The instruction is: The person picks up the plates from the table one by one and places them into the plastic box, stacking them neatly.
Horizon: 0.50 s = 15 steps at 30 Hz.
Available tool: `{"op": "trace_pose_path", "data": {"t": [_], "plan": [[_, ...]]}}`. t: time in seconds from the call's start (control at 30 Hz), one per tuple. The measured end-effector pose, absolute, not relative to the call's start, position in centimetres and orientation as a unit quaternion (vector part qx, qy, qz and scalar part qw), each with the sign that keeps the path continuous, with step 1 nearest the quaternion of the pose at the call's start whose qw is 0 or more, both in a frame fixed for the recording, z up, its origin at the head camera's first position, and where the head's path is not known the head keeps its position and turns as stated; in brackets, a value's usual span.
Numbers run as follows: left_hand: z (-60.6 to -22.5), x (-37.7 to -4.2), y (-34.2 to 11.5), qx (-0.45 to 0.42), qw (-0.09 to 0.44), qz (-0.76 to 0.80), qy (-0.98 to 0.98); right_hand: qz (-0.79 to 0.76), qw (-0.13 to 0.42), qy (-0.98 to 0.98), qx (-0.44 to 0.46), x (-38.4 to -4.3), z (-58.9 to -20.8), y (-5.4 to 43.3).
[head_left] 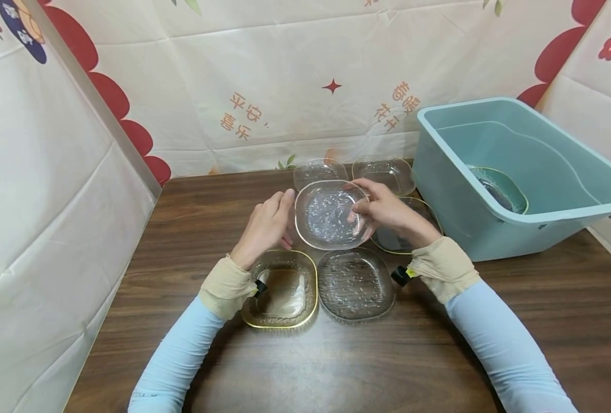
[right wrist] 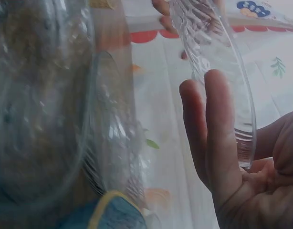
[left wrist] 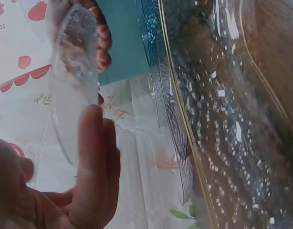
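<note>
Clear dish (head_left: 326, 217) is gripped w/ fingers of R hand (head_left: 390, 209) above tabletop (head_left: 336, 373). L hand (head_left: 265, 226) is held just beside dish, fingers straight; contact unclear.

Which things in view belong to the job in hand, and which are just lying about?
Seemingly in the job: clear plate, held in right hand; amber dish; dark textured plate; plates farther back; teal bin with a small dish inside.

Seemingly just surroundings: patterned cloth; wooden table.

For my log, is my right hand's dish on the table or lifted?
Lifted: the right hand holds the dish, and both wrist views show backdrop between it and the dishes below.
</note>
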<state>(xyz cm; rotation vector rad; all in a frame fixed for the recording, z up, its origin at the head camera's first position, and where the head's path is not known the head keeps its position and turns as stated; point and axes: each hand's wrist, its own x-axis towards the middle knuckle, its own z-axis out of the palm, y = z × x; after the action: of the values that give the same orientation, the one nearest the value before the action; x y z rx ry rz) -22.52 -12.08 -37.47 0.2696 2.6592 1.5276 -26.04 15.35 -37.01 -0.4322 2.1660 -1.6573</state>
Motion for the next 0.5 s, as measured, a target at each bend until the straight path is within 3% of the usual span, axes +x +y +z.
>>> {"op": "trace_pose_path", "data": {"t": [0.27,0.5], "plan": [[-37.5,-22.9,-12.2,0.065,0.074,0.448,0.889,-0.589,0.148,0.78,-0.149,-25.9,-34.5,17.6],[-38.0,-23.0,-12.4,0.074,0.076,0.408,0.907,-0.587,0.107,0.791,-0.133,-25.4,-32.8,18.4]]}}
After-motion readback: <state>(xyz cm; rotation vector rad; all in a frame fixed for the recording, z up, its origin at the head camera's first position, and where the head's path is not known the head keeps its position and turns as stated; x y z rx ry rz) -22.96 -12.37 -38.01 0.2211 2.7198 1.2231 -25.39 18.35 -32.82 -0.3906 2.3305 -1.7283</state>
